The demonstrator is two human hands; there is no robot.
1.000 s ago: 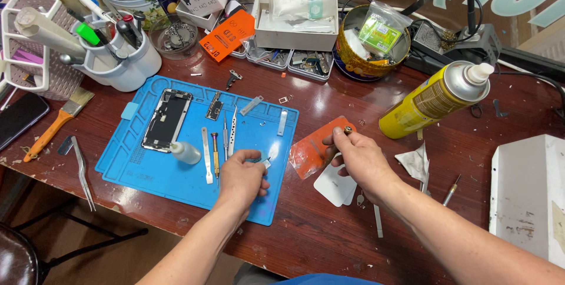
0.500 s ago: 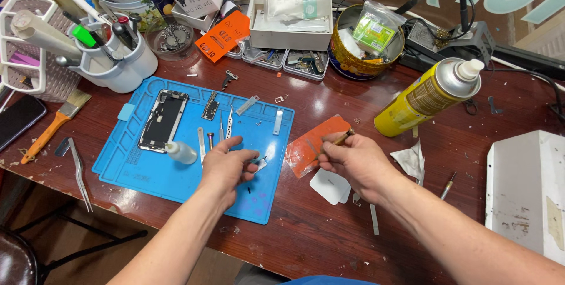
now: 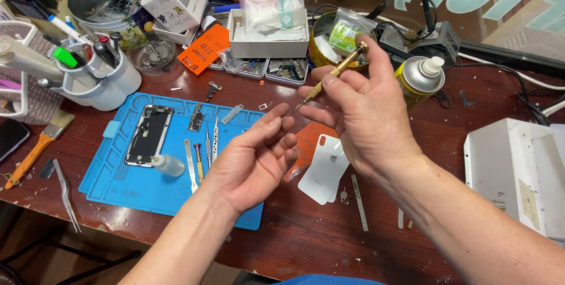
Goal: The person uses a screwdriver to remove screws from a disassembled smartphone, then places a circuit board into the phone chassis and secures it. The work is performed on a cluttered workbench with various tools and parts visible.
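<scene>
- A slim brass-coloured precision screwdriver (image 3: 332, 75) is pinched in the right hand (image 3: 359, 114), thumb and fingers closed around its shaft, with the round cap up by the index fingertip and the fine tip angled down to the left.
- The left hand (image 3: 256, 161) is held palm-up and cupped just below that tip, its fingers loosely curled and apart, with nothing seen in them; the tip is seen just above its fingertips, though contact cannot be told.
- Both hands are raised above the dark red wooden table (image 3: 306, 232); open room is seen between them.
- Under the left hand, the near right corner of the blue rubber work mat (image 3: 118, 173) is covered; further left, an opened black phone body (image 3: 149, 135) is laid.
- Beneath the right hand, a white glass phone back (image 3: 323, 170) is seen.
- Just beyond the right hand, a yellow spray can (image 3: 419, 80) is standing.
</scene>
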